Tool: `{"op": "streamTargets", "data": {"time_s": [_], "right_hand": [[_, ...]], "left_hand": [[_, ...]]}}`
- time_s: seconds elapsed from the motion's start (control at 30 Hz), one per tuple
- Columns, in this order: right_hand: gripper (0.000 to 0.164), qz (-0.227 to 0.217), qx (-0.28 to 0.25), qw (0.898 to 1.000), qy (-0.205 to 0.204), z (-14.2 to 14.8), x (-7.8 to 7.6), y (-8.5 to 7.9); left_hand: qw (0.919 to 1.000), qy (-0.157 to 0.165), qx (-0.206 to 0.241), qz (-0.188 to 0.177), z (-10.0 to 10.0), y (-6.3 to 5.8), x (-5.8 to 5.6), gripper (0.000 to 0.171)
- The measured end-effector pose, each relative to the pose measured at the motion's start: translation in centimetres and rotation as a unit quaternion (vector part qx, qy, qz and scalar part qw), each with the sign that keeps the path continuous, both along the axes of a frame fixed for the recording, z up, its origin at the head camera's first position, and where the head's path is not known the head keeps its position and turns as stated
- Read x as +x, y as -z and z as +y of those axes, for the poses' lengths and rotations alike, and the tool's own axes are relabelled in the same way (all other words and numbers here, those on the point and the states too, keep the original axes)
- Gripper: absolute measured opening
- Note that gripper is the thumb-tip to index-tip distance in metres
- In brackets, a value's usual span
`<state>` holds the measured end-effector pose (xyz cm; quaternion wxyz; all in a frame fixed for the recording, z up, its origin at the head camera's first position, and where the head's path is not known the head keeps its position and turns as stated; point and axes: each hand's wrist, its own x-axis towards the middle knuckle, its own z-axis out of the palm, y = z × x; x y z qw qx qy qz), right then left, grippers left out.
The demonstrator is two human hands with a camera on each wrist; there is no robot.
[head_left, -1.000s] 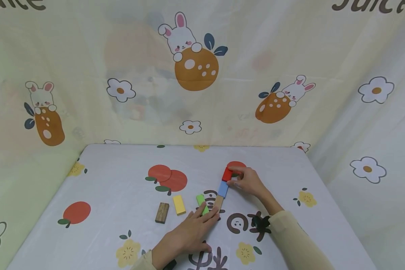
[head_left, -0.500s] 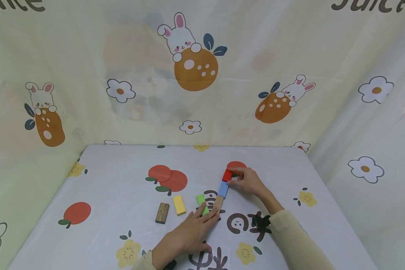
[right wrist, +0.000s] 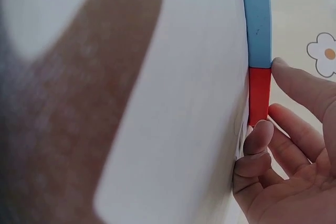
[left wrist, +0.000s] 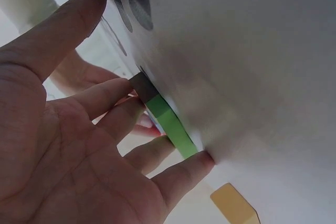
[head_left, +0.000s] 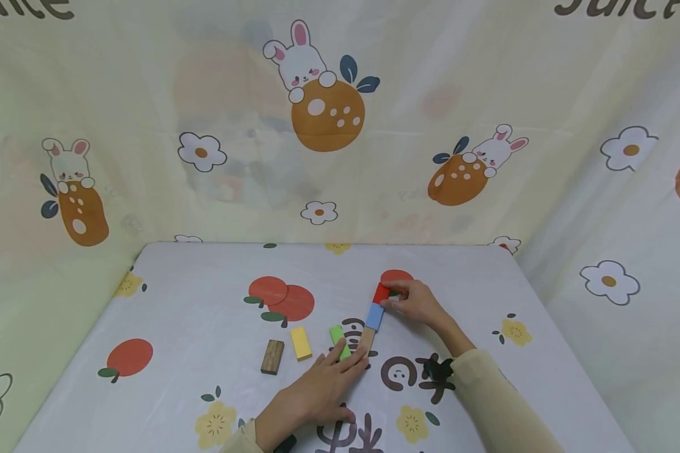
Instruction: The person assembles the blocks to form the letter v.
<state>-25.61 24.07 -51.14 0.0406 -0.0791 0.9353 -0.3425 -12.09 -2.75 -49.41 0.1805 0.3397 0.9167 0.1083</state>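
A red block (head_left: 380, 293), a blue block (head_left: 374, 317) and a light wood block (head_left: 366, 340) lie end to end in a slanting row. My right hand (head_left: 419, 305) holds the red block; in the right wrist view, the thumb touches near the red-blue joint and other fingertips meet the red block's far end. At the row's near end, my left hand (head_left: 325, 393) reaches with extended fingers to the light wood block and a green block (head_left: 337, 335). The left wrist view has the green block (left wrist: 178, 132) right against those fingertips, the thumb held apart.
Left of the green block lie a yellow block (head_left: 301, 344) and a dark wood-grain block (head_left: 272, 357). The white tablecloth (head_left: 192, 302) has printed fruit, flowers and lettering. A patterned curtain (head_left: 232, 82) rises behind the table and along both sides.
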Motion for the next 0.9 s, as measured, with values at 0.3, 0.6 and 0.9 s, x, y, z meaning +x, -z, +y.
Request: {"op": "streamTargets", "data": {"time_s": [0.3,0.6,0.9], "right_hand": [[0.051,-0.003,0.009,1.0,0.008,-0.21,0.05,-0.16],[0.052,0.005,0.031,0.999,-0.003,-0.36,0.28,-0.43],[0.057,0.006,0.046,0.999,-0.013,-0.36,0.88,-0.62]], "left_hand": [[1.0,-0.002,0.0,-0.003,0.0,-0.11,0.05,0.099],[1.0,-0.002,-0.002,-0.002,0.02,-0.21,0.1,0.099],[1.0,-0.004,0.001,-0.005,-0.06,-0.3,0.17,0.099]]}}
